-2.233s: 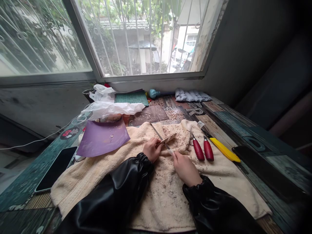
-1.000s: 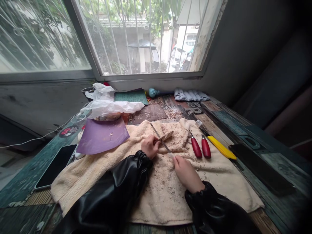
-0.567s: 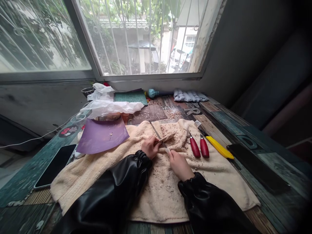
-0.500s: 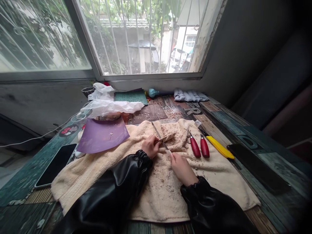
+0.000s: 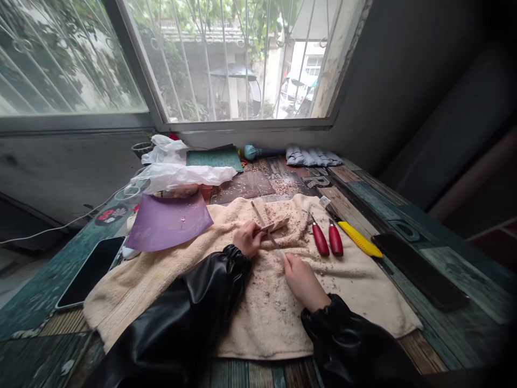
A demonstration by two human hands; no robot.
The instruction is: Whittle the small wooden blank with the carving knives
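Observation:
My left hand [image 5: 247, 238] is closed around a small piece of light wood [image 5: 278, 224] that juts up and to the right over a beige towel [image 5: 161, 280]. My right hand [image 5: 301, 280] is closed on the near end of a long thin metal file [image 5: 264, 226], which lies slanted across the wood, its far tip pointing toward the window. Wood shavings [image 5: 274, 302] are scattered over the towel around both hands. Both forearms wear glossy black sleeves.
Two red-handled carving knives [image 5: 326, 240] and a yellow utility knife [image 5: 358, 238] lie on the towel's right side. A purple sheet [image 5: 167, 221], white plastic bag [image 5: 183, 175] and phone [image 5: 89, 272] are at left. A black bar [image 5: 420, 271] lies at right, a green mat [image 5: 214, 158] and grey cloth [image 5: 311, 157] by the window.
My right hand slid the file back and forth across the wood, ending drawn slightly toward me. My left hand kept its hold on the wood. The view shifted slightly.

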